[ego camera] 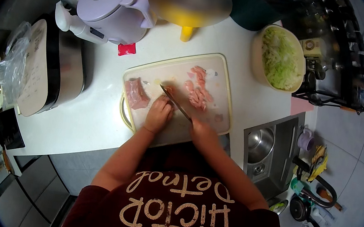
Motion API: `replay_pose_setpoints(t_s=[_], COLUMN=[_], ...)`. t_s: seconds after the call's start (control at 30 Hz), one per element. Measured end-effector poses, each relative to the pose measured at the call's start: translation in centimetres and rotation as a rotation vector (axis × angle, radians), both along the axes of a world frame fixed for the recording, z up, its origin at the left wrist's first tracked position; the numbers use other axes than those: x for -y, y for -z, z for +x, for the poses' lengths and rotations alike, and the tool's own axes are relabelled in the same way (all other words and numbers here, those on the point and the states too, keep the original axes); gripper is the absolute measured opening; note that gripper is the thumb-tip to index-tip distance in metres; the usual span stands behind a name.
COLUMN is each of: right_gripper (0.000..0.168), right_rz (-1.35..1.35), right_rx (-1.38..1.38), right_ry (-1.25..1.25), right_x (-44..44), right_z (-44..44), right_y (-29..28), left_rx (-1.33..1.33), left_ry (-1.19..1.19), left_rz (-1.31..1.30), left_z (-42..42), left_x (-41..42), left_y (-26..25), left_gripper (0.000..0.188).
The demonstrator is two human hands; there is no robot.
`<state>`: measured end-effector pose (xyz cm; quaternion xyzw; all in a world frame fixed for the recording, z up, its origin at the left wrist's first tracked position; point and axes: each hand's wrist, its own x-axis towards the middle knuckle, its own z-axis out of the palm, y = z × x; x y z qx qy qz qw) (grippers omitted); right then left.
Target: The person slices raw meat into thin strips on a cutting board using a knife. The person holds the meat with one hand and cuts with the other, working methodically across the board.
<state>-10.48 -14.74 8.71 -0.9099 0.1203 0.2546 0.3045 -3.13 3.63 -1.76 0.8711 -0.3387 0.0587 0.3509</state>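
My right hand grips a kitchen knife, its blade slanting up and left across the cutting board. Against the blade's left side, my left hand has curled fingers pressing on a small piece of raw meat, largely covered by fingers and knife. A thicker chunk of raw meat lies at the board's left end. To the right of the blade is a loose pile of cut meat strips. The board is pale with a yellow rim and a handle at lower left.
Behind the board stand a lilac electric kettle, a spray bottle and a yellow-handled pan. A red packet lies near the kettle. A rice cooker is left. Shredded cabbage fills a tub at right, above the sink.
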Motion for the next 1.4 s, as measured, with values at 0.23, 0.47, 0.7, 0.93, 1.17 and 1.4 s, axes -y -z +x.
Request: replay_pose_setpoints(t_s=[0.23, 0.47, 0.7, 0.93, 1.17, 1.4], right_gripper=[0.018, 0.021, 0.018, 0.024, 0.034, 0.015], right_rz=[0.019, -0.043, 0.025, 0.031, 0.067, 0.030], right_rx=[0.129, -0.041, 0.078, 0.201, 0.126, 0.317], right_ry=[0.008, -0.010, -0.021, 0.057, 0.269, 0.032], right_x=[-1.7, 2.1, -2.4, 1.7, 3.4, 0.9], right_z=[2.7, -3.6, 4.6, 0.3, -1.6, -2.9], right_y=[2.3, -0.3, -0.1, 2.9, -0.9, -1.4], left_rx=[0.028, 0.023, -0.015, 0.017, 0.019, -0.005], left_ry=[-0.013, -0.003, -0.007, -0.008, -0.024, 0.006], left_rz=[-0.006, -0.031, 0.016, -0.011, -0.066, -0.043], left_z=[0.3, 0.2, -0.1, 0.2, 0.3, 0.1], left_x=[0.2, 0.5, 0.0, 0.1, 0.4, 0.2], left_y=[-0.4, -1.0, 0.0, -0.6, -1.9, -2.9], left_gripper=[0.021, 0.029, 0.025, 0.034, 0.028, 0.019])
